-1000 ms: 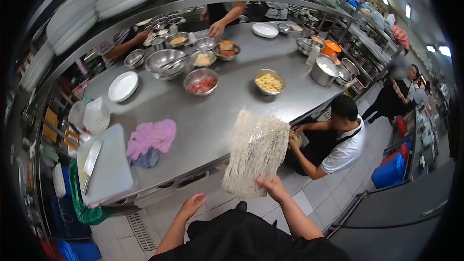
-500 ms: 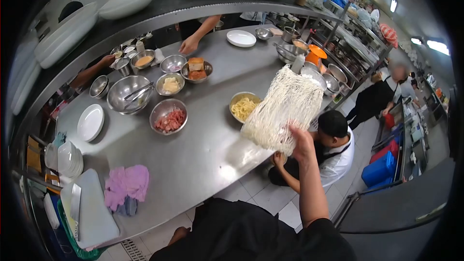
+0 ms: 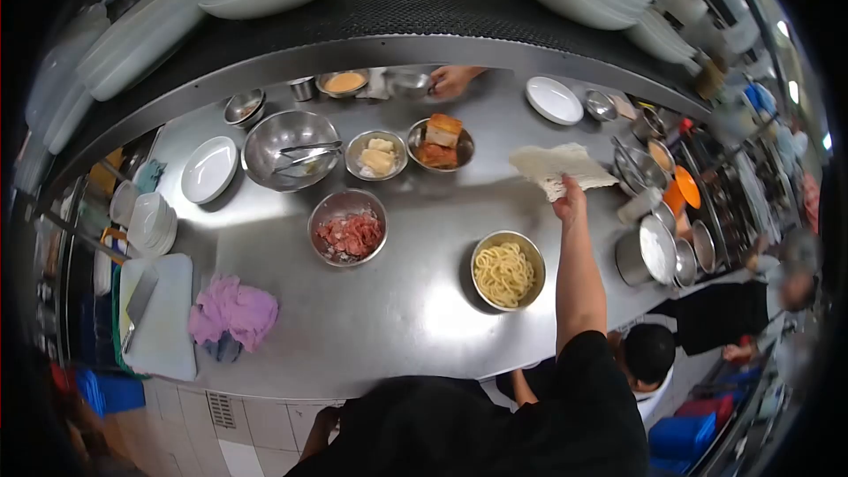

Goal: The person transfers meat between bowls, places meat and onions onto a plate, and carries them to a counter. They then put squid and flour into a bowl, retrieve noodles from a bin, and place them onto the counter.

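My right hand (image 3: 571,200) reaches out over the steel table, its fingers closed on the near edge of a pale slab of fine dried noodles (image 3: 561,166). The slab is tipped nearly flat to my view. Nearer to me, below that outstretched arm, stands a metal bowl of thick yellow noodles (image 3: 503,276). What shows of my left hand (image 3: 327,424) is a small, dark part beside my body at the bottom; its fingers are hidden.
Farther left on the steel table (image 3: 406,327) are bowls of raw meat (image 3: 348,237), pale yellow pieces (image 3: 378,156) and browned blocks (image 3: 442,143). A knife (image 3: 140,305) lies on a white board. Another person's hand (image 3: 455,79) touches a bowl. Someone crouches (image 3: 649,353) at right.
My right hand has carried the noodle slab farther away over the table, and the slab has tilted flatter. The yellow noodles show fully now. My view has turned.
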`<action>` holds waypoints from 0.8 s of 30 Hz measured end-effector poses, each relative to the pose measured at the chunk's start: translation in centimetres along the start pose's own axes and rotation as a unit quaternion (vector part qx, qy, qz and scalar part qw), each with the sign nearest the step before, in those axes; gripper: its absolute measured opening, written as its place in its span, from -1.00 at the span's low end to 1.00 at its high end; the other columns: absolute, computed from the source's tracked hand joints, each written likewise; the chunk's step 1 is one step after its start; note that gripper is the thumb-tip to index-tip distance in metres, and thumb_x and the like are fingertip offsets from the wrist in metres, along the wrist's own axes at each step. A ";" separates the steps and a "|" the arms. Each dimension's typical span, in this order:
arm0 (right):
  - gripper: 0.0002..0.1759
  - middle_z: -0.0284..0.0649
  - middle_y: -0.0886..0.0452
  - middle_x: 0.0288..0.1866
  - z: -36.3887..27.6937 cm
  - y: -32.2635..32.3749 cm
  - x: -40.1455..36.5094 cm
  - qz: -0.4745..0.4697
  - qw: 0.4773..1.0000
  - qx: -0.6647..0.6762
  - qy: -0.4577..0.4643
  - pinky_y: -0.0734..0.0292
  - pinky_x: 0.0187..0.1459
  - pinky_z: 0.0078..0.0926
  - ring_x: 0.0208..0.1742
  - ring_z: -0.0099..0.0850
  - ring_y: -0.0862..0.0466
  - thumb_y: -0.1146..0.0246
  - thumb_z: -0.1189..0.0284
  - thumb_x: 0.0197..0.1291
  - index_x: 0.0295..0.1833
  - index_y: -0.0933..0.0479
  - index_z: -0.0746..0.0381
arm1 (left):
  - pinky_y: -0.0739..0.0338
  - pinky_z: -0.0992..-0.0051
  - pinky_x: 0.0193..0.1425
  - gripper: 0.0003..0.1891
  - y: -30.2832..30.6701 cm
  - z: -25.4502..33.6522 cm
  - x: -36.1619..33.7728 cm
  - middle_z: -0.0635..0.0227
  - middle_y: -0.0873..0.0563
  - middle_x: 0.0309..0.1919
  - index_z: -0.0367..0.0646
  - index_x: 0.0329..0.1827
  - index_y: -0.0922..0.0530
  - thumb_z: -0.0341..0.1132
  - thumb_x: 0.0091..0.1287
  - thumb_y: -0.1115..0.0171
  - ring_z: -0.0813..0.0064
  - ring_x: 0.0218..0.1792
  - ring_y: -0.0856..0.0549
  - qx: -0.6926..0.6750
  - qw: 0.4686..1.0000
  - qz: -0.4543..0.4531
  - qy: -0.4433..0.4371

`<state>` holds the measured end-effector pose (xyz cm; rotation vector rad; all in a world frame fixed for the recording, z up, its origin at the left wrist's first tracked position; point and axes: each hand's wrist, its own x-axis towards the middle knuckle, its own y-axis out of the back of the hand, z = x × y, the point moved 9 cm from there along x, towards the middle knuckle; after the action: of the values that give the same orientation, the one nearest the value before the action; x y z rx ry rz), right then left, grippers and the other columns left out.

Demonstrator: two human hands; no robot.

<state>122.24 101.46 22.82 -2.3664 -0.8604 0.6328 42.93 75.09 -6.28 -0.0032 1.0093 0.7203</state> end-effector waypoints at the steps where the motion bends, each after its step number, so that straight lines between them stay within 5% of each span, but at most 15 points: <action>1: -0.68 -0.12 -0.56 0.01 0.0 0.3 2.0 0.010 1.000 0.004 0.014 -0.56 0.04 -0.13 -0.02 -0.18 -0.60 -0.12 0.49 0.26 0.12 -0.40 0.28 | -0.58 0.20 -0.25 -0.50 -1.0 -0.8 -1.7 0.16 -0.70 -0.25 -0.29 -0.05 -0.55 0.05 0.33 -0.07 0.29 -0.26 -0.71 -0.016 1.000 0.009 0.019; 6: -0.52 -0.21 -0.54 0.03 1.1 0.5 10.3 -0.015 0.995 -0.007 -0.103 -0.59 -0.08 -0.24 -0.04 -0.24 -0.61 -0.21 0.26 0.24 0.20 -0.35 0.24 | -0.61 0.25 -0.35 -0.55 -4.3 -5.2 -8.1 0.23 -0.68 -0.28 -0.26 -0.03 -0.52 0.01 0.37 -0.06 0.36 -0.31 -0.71 -0.084 0.983 0.109 0.121; 8: -0.39 -0.23 -0.48 0.09 1.2 2.6 9.5 0.132 0.963 -0.150 -0.181 -0.58 -0.16 -0.26 -0.15 -0.25 -0.60 -0.22 0.11 0.21 0.26 -0.31 0.21 | -0.63 0.31 -0.34 -0.61 -5.4 -5.6 -9.1 0.21 -0.69 -0.27 -0.27 -0.06 -0.54 -0.06 0.39 -0.05 0.35 -0.33 -0.72 0.016 0.992 0.109 0.065; 9: -0.39 -0.23 -0.48 0.09 1.3 2.4 9.2 0.130 0.961 -0.153 -0.192 -0.58 -0.16 -0.26 -0.15 -0.25 -0.60 -0.22 0.11 0.21 0.26 -0.31 0.21 | -0.63 0.31 -0.34 -0.61 -5.1 -5.5 -9.9 0.21 -0.69 -0.27 -0.27 -0.06 -0.54 -0.06 0.39 -0.05 0.35 -0.33 -0.72 0.012 0.991 0.111 0.076; 10: -0.35 -0.22 -0.46 0.12 -0.2 2.2 9.4 0.123 0.930 -0.319 -0.133 -0.57 -0.19 -0.26 -0.19 -0.27 -0.59 -0.21 0.08 0.19 0.28 -0.30 0.22 | -0.62 0.34 -0.34 -0.63 -5.4 -6.6 -9.9 0.21 -0.70 -0.29 -0.27 -0.09 -0.55 -0.09 0.40 -0.03 0.35 -0.33 -0.72 -0.187 0.962 0.044 0.192; 11: -0.32 -0.20 -0.43 0.14 -1.7 1.2 9.3 0.110 0.871 -0.475 -0.068 -0.56 -0.22 -0.26 -0.23 -0.29 -0.58 -0.21 0.05 0.18 0.30 -0.29 0.22 | -0.62 0.37 -0.33 -0.65 -5.8 -5.9 -10.5 0.20 -0.70 -0.31 -0.26 -0.12 -0.57 -0.12 0.42 -0.01 0.35 -0.34 -0.72 -0.377 0.878 -0.025 0.294; 13: -0.33 -0.19 -0.45 0.11 -1.3 -0.7 7.1 0.057 0.867 -0.493 -0.041 -0.55 -0.23 -0.31 -0.22 -0.30 -0.59 -0.19 0.07 0.19 0.32 -0.27 0.21 | -0.61 0.42 -0.30 -0.66 1.3 9.1 -14.2 0.19 -0.72 -0.35 -0.27 -0.20 -0.59 -0.14 0.41 -0.01 0.36 -0.36 -0.72 -0.385 0.916 0.034 0.109; 17: -0.37 -0.17 -0.54 0.00 -2.0 -7.5 -3.9 -0.093 0.889 -0.444 0.066 -0.53 -0.28 -0.46 -0.22 -0.40 -0.60 -0.17 0.16 0.21 0.33 -0.27 0.21 | -0.58 0.48 -0.33 -0.66 11.4 23.7 -13.3 0.27 -0.67 -0.49 -0.29 -0.29 -0.58 -0.16 0.41 0.00 0.45 -0.44 -0.68 -0.296 0.944 0.112 -0.094; 21: -0.49 -0.17 -0.60 -0.09 0.4 -12.5 -16.8 -0.225 0.902 -0.362 0.068 -0.54 -0.30 -0.51 -0.29 -0.47 -0.62 -0.15 0.29 0.26 0.28 -0.32 0.25 | -0.61 0.44 -0.33 -0.58 17.7 31.9 -5.5 0.19 -0.62 -0.17 -0.31 0.03 -0.43 -0.06 0.42 -0.01 0.36 -0.28 -0.69 -0.428 0.870 0.183 -0.166; 24: -0.53 -0.21 -0.61 -0.17 7.1 -12.9 -25.5 -0.324 0.883 -0.338 -0.036 -0.52 -0.30 -0.56 -0.31 -0.50 -0.62 -0.17 0.30 0.27 0.24 -0.36 0.24 | -0.64 0.34 -0.29 -0.55 20.2 36.7 1.1 0.12 -0.56 -0.09 -0.29 0.14 -0.27 -0.10 0.41 -0.05 0.21 -0.21 -0.69 -0.528 0.811 0.163 -0.191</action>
<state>94.98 94.61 31.72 -2.3607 -2.0503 0.1364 60.41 103.09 19.59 -0.6463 0.1125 1.4665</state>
